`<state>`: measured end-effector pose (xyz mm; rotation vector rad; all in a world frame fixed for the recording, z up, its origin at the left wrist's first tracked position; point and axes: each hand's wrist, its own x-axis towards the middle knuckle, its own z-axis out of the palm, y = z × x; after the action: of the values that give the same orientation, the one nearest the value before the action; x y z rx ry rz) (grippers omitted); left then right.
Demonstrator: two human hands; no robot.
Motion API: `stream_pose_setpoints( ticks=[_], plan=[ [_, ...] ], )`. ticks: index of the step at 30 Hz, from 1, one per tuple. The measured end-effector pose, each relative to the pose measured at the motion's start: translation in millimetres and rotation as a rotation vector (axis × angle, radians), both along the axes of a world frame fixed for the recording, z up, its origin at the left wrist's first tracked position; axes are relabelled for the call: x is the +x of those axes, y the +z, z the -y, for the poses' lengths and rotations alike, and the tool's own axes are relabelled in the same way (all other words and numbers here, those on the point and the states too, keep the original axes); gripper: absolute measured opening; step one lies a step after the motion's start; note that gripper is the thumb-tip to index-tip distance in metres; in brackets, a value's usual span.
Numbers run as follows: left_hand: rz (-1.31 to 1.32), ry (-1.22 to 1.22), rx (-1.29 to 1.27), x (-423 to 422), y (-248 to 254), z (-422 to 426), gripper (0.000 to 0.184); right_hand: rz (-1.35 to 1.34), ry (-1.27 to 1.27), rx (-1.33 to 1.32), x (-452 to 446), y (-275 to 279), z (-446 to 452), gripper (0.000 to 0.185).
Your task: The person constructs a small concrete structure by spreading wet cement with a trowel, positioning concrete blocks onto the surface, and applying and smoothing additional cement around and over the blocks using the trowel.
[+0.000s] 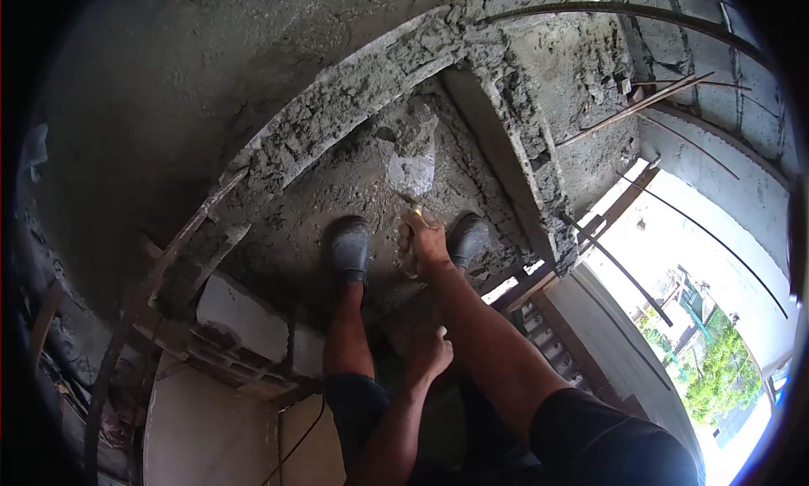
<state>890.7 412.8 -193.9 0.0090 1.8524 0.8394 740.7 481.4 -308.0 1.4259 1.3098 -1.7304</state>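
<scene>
My right hand [427,243] is wrapped around the handle of a trowel [411,174]. The trowel's pale, wet blade points away from me and lies on or just above rough wet concrete [337,178] in a recess between raised edges. Nearer to my body, my left hand [431,352] is curled closed in front of my legs, touching no surface that I can see. Whether anything is inside that fist is hidden. My dark shoes [349,248] stand in the recess on either side of the right hand.
A curved concrete rim [337,102] and a straight concrete divider [506,149] border the recess. Bare steel bars [636,108] jut out at the right, and another bar [168,254] at the left. Grey blocks [244,317] lie below left. An opening [699,317] shows greenery outside.
</scene>
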Motion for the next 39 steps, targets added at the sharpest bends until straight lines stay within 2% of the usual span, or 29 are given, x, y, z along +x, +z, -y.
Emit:
stream_pose_setpoints(
  ticks=[3,5,7,8,10,12,13,14,16,17,18,20,21,22,24,25,26,28,31,34,37,38,39],
  plan=[
    [0.031,0.096,-0.054,-6.4,16.8,28.4,0.027,-0.086,0.130,0.066,5.9,81.4,-49.1,0.019],
    [-0.085,0.196,-0.074,-32.3,60.1,58.4,0.031,-0.123,0.185,0.172,-8.0,145.5,-75.8,0.020],
    [-0.161,0.114,-0.145,-38.3,106.0,92.3,0.047,-0.262,0.338,0.412,2.9,161.1,-117.5,0.022],
    [-0.179,0.113,-0.148,-32.6,128.7,104.4,0.047,-0.323,0.543,0.673,1.3,175.6,-133.0,0.027],
    [-0.405,-0.007,-0.267,-15.6,169.2,120.2,0.067,-0.305,0.635,0.856,-5.6,200.4,-155.4,0.028],
    [-0.400,-0.035,-0.323,-13.3,196.3,115.3,0.069,-0.365,0.589,1.035,-0.1,197.8,-173.1,0.031],
    [-0.378,-0.065,-0.371,-14.3,202.4,111.0,0.071,-0.233,0.663,1.060,5.0,193.7,-185.1,0.037],
    [-0.386,-0.067,-0.376,-17.1,200.6,106.4,0.071,-0.240,0.655,1.058,10.7,178.6,-196.1,0.037],
    [-0.311,-0.014,-0.434,-20.4,188.2,96.3,0.075,-0.207,0.950,1.351,19.6,147.2,-211.4,0.046],
    [-0.306,-0.011,-0.440,-18.4,185.6,92.2,0.075,-0.003,0.982,1.133,-1.6,159.0,-210.6,0.052],
    [-0.337,-0.029,-0.465,-16.5,183.4,89.3,0.075,-0.003,0.986,1.127,-8.3,152.3,-212.9,0.052],
    [-0.363,-0.069,-0.486,-9.7,184.3,87.4,0.075,-0.267,0.782,1.275,-4.7,145.8,-214.5,0.047],
    [-0.347,-0.064,-0.499,-10.0,182.3,85.3,0.073,-0.316,0.768,1.343,-0.2,146.3,-215.3,0.044],
    [-0.330,-0.058,-0.511,-10.5,181.7,84.2,0.072,-0.316,0.760,1.346,6.1,148.5,-214.1,0.044],
    [-0.334,-0.075,-0.517,-10.3,181.0,82.1,0.071,-0.065,0.677,1.111,14.7,152.4,-209.6,0.040],
    [-0.329,-0.092,-0.529,-9.9,179.9,81.5,0.069,-0.098,0.645,1.186,21.6,142.3,-206.7,0.025],
    [-0.331,-0.084,-0.534,-10.7,179.7,80.5,0.069,-0.107,0.649,1.184,37.1,107.7,-212.1,0.025],
    [-0.386,-0.113,-0.579,-9.4,181.6,79.1,0.067,-0.124,0.135,0.722,66.3,43.6,-224.3,0.016],
    [-0.319,-0.107,-0.581,-9.5,180.8,79.5,0.065,-0.171,-0.108,0.541,26.4,55.4,-167.5,0.014],
    [-0.391,-0.105,-0.617,-1.4,177.7,79.7,0.065,-0.219,-0.216,0.527,-13.9,71.1,-126.5,0.019],
    [-0.327,-0.097,-0.621,-2.4,177.3,82.3,0.066,-0.253,-0.301,0.518,-32.6,68.5,-116.6,0.017],
    [-0.325,-0.090,-0.623,-3.1,177.7,83.4,0.066,-0.255,-0.294,0.517,-35.7,62.7,-118.8,0.017],
    [-0.317,-0.102,-0.632,-3.7,178.5,84.6,0.067,-0.210,-0.169,0.636,-35.4,53.0,-127.7,0.016]
  ],
)
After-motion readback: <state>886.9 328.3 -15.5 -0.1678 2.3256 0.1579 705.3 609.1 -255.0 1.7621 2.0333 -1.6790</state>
